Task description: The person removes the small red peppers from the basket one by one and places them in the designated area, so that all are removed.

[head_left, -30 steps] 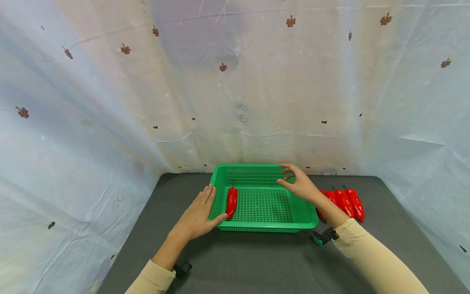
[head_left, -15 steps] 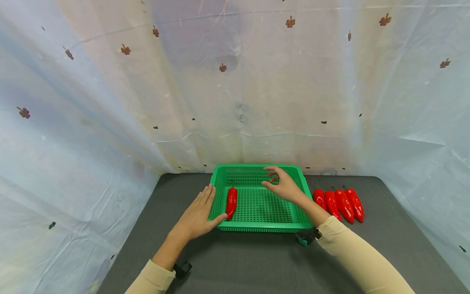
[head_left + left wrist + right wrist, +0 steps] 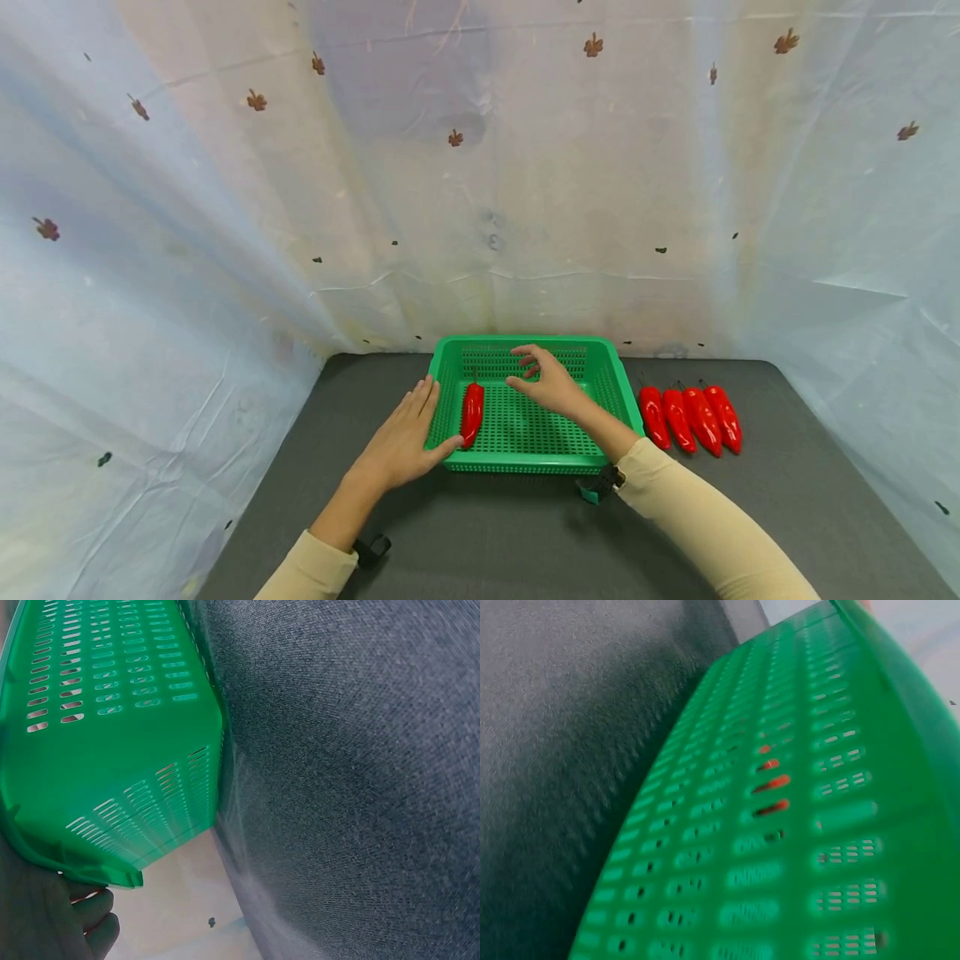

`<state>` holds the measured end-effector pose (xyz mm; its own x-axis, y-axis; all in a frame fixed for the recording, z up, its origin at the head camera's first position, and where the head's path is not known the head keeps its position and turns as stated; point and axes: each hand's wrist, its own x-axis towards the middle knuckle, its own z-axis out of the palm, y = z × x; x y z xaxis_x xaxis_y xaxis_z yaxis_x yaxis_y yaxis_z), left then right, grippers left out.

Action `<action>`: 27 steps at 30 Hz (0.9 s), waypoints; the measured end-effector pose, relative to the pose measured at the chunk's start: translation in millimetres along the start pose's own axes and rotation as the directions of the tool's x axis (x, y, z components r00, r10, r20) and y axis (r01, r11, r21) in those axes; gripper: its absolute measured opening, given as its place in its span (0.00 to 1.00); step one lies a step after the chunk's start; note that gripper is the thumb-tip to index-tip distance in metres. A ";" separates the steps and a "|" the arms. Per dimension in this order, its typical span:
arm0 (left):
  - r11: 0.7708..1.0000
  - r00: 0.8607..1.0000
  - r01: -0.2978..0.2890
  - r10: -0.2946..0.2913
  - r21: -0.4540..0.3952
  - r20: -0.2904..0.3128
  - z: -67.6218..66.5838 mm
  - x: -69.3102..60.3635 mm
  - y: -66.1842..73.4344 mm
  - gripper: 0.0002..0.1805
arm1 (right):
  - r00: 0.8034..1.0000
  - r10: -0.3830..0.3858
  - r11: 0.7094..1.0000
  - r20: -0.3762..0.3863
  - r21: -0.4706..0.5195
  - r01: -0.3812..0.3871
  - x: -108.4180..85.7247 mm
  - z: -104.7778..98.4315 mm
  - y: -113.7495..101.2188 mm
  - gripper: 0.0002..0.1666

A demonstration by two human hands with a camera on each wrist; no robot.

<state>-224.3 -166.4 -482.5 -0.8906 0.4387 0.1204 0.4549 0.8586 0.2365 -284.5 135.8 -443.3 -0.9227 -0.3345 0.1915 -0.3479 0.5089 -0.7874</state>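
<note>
A green slotted plastic basket (image 3: 517,461) stands on the dark table, with one red chili pepper (image 3: 472,415) lying lengthwise near its left wall. My left hand (image 3: 401,437) rests against the basket's left rim, fingers straight and thumb spread over the front corner. In the left wrist view, fingertips of the left hand (image 3: 71,919) show at the rim of the basket (image 3: 97,772). Above the middle of the basket hovers my right hand (image 3: 551,383), its fingers loosely curved around nothing. The right wrist view shows only the basket's slotted wall (image 3: 780,825), with red glimpsed through it; the hand is hidden.
Several red chili peppers (image 3: 701,421) lie side by side on the table just right of the basket. The dark table (image 3: 495,533) ends at a pale, leaf-patterned sheet (image 3: 487,208) hanging behind and at both sides. Each wrist carries a black strap.
My right hand has moved left, from the basket's right rim to above its middle, uncovering the peppers on the right. The left hand and the pepper in the basket have stayed put.
</note>
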 end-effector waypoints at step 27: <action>1.000 1.000 -0.009 0.009 -0.002 0.005 -2.7 -0.2 1.1 0.59 | 0.999 0.047 0.999 0.015 -0.026 -0.046 15.0 44.1 -15.1 0.29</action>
<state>-223.6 -166.2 -479.6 -0.8864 0.4478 0.1175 0.4629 0.8541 0.2372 -285.8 88.1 -454.4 -0.9353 -0.3224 0.1459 -0.3092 0.5443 -0.7798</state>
